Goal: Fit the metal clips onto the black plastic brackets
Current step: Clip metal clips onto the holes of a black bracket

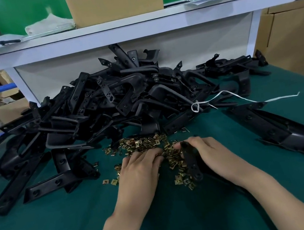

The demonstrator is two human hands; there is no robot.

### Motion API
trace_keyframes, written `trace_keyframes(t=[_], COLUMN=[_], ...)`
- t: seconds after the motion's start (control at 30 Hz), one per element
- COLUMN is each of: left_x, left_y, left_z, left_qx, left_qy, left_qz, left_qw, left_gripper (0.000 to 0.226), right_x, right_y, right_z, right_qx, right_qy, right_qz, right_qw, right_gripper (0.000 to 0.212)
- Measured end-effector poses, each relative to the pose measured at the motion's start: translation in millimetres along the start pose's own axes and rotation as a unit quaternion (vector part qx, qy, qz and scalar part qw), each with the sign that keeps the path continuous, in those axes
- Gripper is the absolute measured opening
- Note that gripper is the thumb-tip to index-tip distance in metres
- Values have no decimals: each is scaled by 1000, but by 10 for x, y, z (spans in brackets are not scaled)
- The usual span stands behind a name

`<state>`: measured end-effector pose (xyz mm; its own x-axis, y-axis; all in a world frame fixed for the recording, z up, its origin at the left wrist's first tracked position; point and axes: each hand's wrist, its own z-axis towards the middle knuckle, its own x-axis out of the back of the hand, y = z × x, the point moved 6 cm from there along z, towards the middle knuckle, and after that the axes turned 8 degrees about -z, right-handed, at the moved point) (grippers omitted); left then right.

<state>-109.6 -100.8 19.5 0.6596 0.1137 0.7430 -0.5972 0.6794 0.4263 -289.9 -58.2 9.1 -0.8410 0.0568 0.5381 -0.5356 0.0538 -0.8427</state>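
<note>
My right hand grips one black bracket at the edge of the clip pile on the green mat, left hand fingers down in the clips, can't tell if pinching one, bracket heap just behind.

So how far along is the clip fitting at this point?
Done: nothing clearly; the bracket set apart on the right shows no clip I can make out. In hand: the right hand grips one bracket while the left hand reaches into the loose clips. Left: the big bracket pile.
</note>
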Motion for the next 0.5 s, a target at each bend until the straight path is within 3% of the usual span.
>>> trace_keyframes(t=[0.1, 0.23, 0.37, 0.5], left_x=[2, 54, -21, -64], left_y=[-4, 29, 43, 78], left_z=[-3, -12, -35, -39], left_qx=[-2, 30, 144, 177], left_qy=[8, 34, 9, 11], left_qz=[-11, -92, -365, -420], left_qw=[1000, 995, 920, 890], left_gripper=[17, 26, 19, 5], right_x=[19, 53, -24, -37], right_y=[-11, -28, -57, -47], right_z=[2, -2, -24, -21], right_qx=[11, 45, 85, 93], right_qy=[-57, -39, -28, -23], right_qz=[46, -44, -113, -132], right_qw=[997, 997, 990, 987], right_gripper=[41, 61, 62, 62])
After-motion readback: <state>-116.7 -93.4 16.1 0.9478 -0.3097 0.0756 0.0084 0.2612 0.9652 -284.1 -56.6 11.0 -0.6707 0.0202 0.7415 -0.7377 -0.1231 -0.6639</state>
